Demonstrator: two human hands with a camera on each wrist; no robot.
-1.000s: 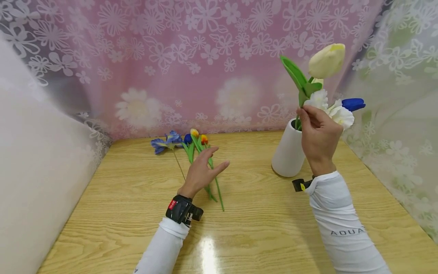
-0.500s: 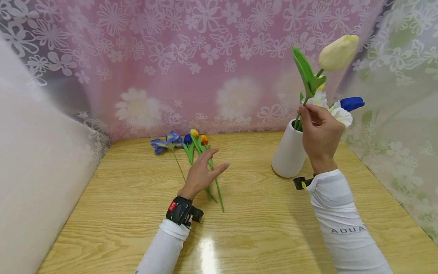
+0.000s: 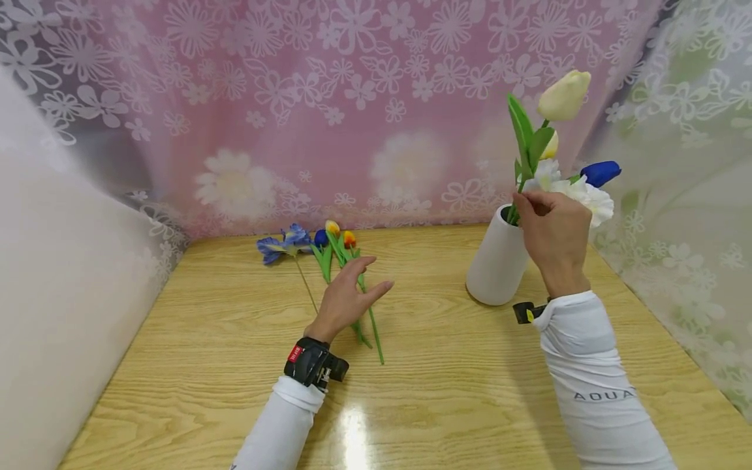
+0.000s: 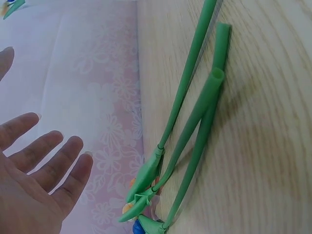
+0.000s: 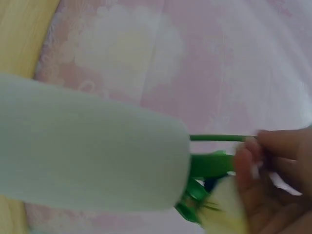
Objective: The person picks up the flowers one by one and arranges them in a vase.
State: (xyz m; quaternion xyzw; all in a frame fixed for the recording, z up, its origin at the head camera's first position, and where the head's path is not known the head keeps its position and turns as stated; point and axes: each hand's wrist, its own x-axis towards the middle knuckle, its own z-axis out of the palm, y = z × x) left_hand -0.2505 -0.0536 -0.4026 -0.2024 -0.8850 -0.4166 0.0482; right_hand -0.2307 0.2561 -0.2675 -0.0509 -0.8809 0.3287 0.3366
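Note:
At the mouth of the white vase (image 3: 497, 261), my right hand (image 3: 558, 238) pinches the green stem of a cream tulip (image 3: 564, 96) between thumb and fingers. The stem runs down into the vase, as the right wrist view shows. White ruffled flowers (image 3: 590, 196), a blue tulip (image 3: 600, 173) and a yellowish tulip (image 3: 550, 146) also stand in the vase, partly hidden by the hand. My left hand (image 3: 343, 297) hovers with fingers spread over stems on the table. In the left wrist view its fingers are apart from the green stems (image 4: 195, 131).
On the wooden table (image 3: 235, 391) lie a blue iris (image 3: 286, 245), a dark blue tulip (image 3: 320, 238), a yellow tulip (image 3: 332, 228) and an orange-red tulip (image 3: 349, 239). A pink flowered curtain (image 3: 329, 130) hangs along the back edge, with a pale wall (image 3: 70, 274) at left.
The cream tulip rose and moved right, then sank lower toward the vase. My right hand followed slightly down and rightward at the end. The left hand has stayed almost still.

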